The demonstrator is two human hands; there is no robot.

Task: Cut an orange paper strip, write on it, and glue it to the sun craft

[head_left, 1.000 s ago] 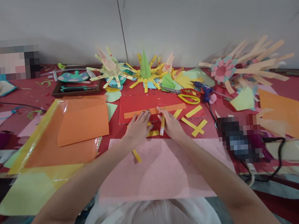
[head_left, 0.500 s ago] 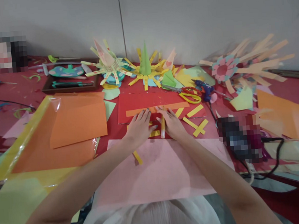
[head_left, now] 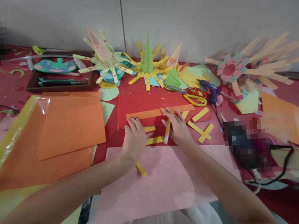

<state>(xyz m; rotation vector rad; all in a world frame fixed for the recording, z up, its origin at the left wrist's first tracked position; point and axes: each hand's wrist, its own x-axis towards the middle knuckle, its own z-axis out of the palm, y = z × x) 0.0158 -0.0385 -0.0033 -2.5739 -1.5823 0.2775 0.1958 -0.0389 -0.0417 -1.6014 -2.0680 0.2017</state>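
A long orange paper strip (head_left: pixel 149 114) lies across the red board (head_left: pixel 140 102). My left hand (head_left: pixel 135 140) rests palm down at the strip's left end, fingertips touching it and thumb apart. In my right hand (head_left: pixel 178 127) is a slim yellow pen-like tool with a whitish end (head_left: pixel 167 129), slanting between thumb and fingers. Those right fingertips lie on the strip's right half. Short yellow paper strips (head_left: pixel 155 140) lie around both hands, and another yellow strip (head_left: pixel 141 169) sits on the pink paper sheet (head_left: pixel 165 179) in front of me.
Yellow-handled scissors (head_left: pixel 195 99) and a blue glue gun (head_left: pixel 210 90) lie behind to the right. Orange sheets (head_left: pixel 75 128) are stacked left. Paper crafts, including a green cone on yellow rays (head_left: pixel 146 58), stand along the wall. A brown tray (head_left: pixel 59 87) holds tools. A person is at far left.
My left hand has slid left along the orange strip, away from my right hand. My right hand has shifted slightly right, and the yellow tool now tilts more. The whole view has shifted a little.
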